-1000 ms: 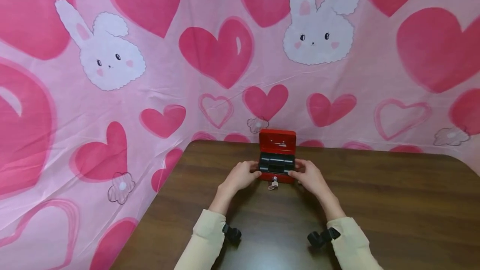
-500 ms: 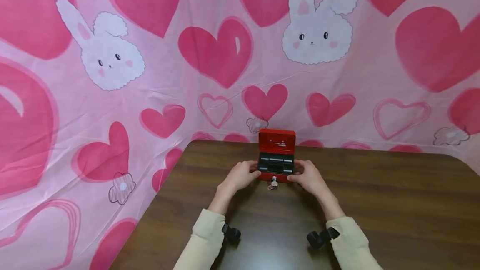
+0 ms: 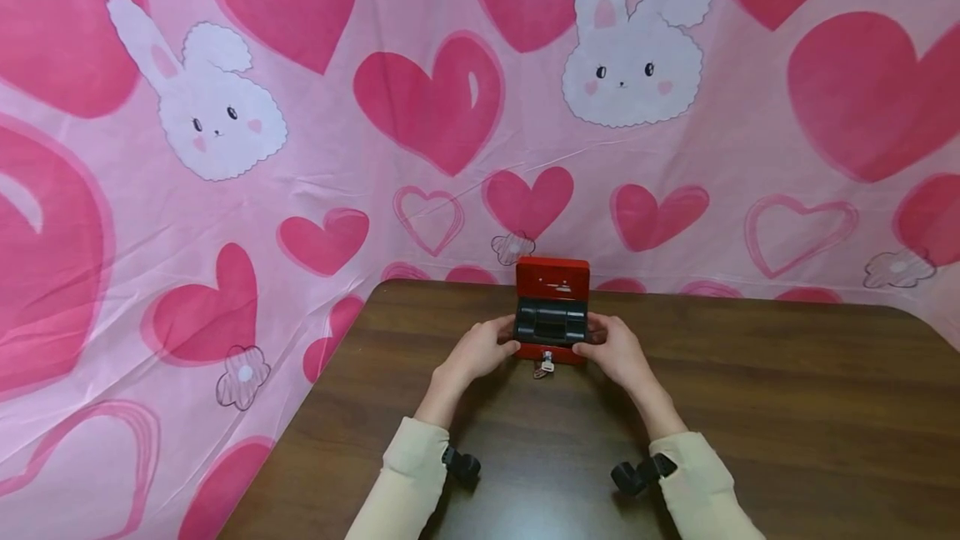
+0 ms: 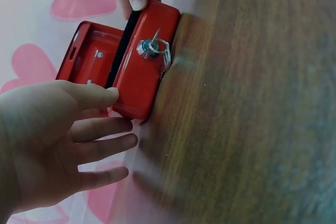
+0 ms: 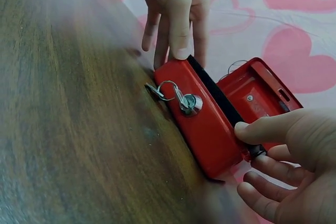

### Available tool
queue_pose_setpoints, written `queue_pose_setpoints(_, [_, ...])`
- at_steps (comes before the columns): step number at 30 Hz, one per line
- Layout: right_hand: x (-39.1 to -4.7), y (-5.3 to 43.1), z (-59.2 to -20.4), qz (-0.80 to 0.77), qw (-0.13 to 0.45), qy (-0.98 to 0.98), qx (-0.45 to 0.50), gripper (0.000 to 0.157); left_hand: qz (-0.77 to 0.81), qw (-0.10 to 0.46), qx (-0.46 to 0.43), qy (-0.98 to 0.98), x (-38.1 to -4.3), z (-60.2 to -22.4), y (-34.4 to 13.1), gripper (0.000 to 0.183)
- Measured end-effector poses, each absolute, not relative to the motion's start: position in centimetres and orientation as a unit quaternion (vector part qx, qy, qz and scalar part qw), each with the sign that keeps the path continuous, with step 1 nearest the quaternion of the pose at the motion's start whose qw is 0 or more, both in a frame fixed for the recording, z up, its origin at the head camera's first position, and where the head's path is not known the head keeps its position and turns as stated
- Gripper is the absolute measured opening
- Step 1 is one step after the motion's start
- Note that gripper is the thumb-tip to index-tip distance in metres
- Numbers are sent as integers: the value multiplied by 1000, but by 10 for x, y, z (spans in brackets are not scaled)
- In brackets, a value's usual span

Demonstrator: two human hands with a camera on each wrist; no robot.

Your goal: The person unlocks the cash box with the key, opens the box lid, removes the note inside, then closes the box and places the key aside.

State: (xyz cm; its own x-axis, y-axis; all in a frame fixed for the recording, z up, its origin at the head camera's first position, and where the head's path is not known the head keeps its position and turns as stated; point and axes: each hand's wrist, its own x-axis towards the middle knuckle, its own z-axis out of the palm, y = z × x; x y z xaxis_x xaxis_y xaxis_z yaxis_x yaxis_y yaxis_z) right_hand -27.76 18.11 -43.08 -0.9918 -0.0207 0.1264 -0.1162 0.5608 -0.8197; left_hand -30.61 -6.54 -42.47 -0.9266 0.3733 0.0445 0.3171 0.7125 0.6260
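Pinching black tray (image 3: 551,312) ends in open red box (image 5: 207,132): left hand (image 3: 481,350), right hand (image 3: 617,352).

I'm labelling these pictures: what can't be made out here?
Red box, its underside: every view, hidden by the box itself.
Black tray, its floor: head view, too dark; wrist views, behind the box's front.
Right grip, its palm: left wrist view, cut off by the top edge.
Keys, any markings: every view, too small.

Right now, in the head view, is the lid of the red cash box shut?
No, the red lid stands raised behind the black tray of the cash box, leaving that tray exposed.
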Motion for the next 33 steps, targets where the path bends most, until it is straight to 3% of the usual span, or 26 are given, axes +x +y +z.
queue_pose_setpoints(33, [-281,188,-431,471,110,-875,34,42,333,50,199,920,-306,-422,-66,57])
